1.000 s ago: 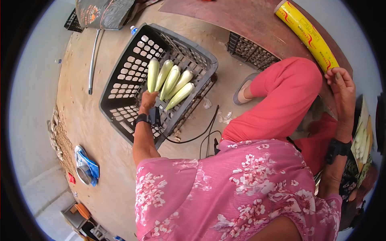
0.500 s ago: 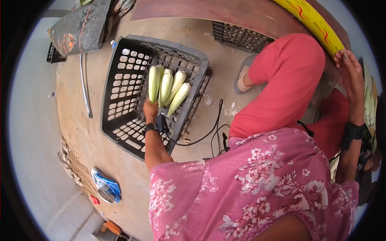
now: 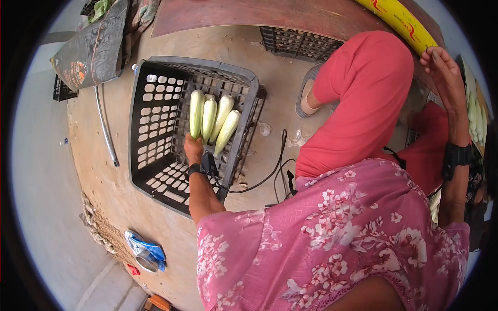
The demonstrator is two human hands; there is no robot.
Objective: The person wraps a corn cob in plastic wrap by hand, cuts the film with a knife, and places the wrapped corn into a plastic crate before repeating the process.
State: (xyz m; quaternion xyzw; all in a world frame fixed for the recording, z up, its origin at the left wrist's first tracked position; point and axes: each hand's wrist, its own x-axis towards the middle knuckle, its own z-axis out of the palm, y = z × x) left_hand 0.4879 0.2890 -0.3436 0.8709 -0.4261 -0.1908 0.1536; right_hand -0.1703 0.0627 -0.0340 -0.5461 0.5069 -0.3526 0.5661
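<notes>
My left hand (image 3: pixel 194 149) is closed around the lower tip of a pale green ear of corn (image 3: pixel 196 111), apparently in its husk. That ear lies leftmost in a row with several others (image 3: pixel 224 132) inside a black plastic crate (image 3: pixel 136 155). The crate is tipped toward me, with its slotted walls showing. At the upper right, my right hand (image 3: pixel 445 70) is raised, fingers loosely bent and apart, beside the end of a yellow printed roll (image 3: pixel 402 23). The fingertips seem to touch the roll; no grip on it shows.
A reddish board (image 3: pixel 223 18) spans the top, above another black crate (image 3: pixel 301 44). A metal rod (image 3: pixel 106 127) and a blue-white bag (image 3: pixel 148 251) lie on the floor. A black cable (image 3: pixel 275 166) runs from my left wrist. More pale vegetables (image 3: pixel 476 116) sit far right.
The view has shifted slightly. My left hand stays on the same ear of corn, whose top has swung a little upright. My right hand remains by the roll's end, fingers slightly more spread.
</notes>
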